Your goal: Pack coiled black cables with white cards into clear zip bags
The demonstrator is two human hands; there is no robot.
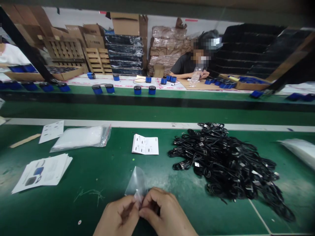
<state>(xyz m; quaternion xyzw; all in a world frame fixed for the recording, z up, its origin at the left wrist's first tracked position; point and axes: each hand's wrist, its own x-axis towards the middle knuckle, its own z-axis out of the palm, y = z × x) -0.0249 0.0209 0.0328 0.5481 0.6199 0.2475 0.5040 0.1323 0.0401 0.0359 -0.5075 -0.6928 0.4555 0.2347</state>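
I'm working the view from the head camera, with both hands low at the bottom edge of the frame and 12 o'clock pointing straight across the bench. The left hand (117, 217) and the right hand (167, 212) are almost closed and nearly touching, and their curled fingers are pinching the gathered lower end of a small clear plastic bag (136, 184). The bag is standing up between them, its pointed top rising toward 12 o'clock.

The green work mat (103, 173) is spreading out around them. A big heap of black cables (221, 160) is sitting at about 2 o'clock, its lower fringe running toward 4 o'clock, with a strip of green showing between it and the right hand. A folded instruction leaflet (145, 144) is lying at 12 o'clock, well beyond the bag. A stack of printed sheets (41, 173) is resting at 9 to 10 o'clock, and a zip bag of white material (81, 138) is lying at 11 o'clock. A pale strip (157, 123) is marking the mat's far edge. Past it, a co-worker (189, 64) is sitting at another bench, among blue-and-black jars (97, 89).
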